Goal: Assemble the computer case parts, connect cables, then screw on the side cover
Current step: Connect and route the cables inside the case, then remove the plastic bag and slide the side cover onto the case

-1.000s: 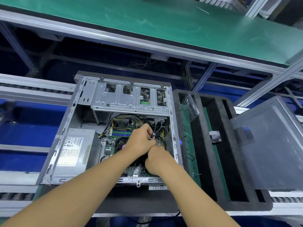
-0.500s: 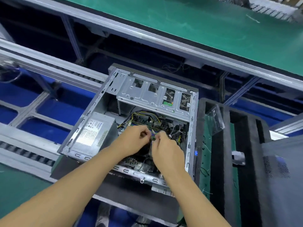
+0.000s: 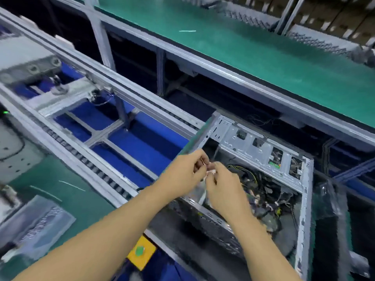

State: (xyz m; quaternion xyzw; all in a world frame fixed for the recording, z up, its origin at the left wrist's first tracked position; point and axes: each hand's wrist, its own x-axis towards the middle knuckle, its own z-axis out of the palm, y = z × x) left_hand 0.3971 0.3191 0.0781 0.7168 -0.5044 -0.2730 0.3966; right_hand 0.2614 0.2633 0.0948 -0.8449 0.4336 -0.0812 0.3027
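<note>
Change: our hands have risen out of the case's interior and now meet above its near-left edge.
Hands: our left hand (image 3: 182, 175) and right hand (image 3: 225, 189) each pinch a small white piece (image 3: 211, 171) at the fingertips; blur hides what it is.
Case: the open computer case (image 3: 253, 142) lies on its side at lower right, cables (image 3: 261, 185) tangled inside.
Around: conveyor rails (image 3: 113, 151) run just to its left, a green belt (image 3: 263, 53) lies beyond, and a yellow plate (image 3: 142, 251) sits nearest us.
</note>
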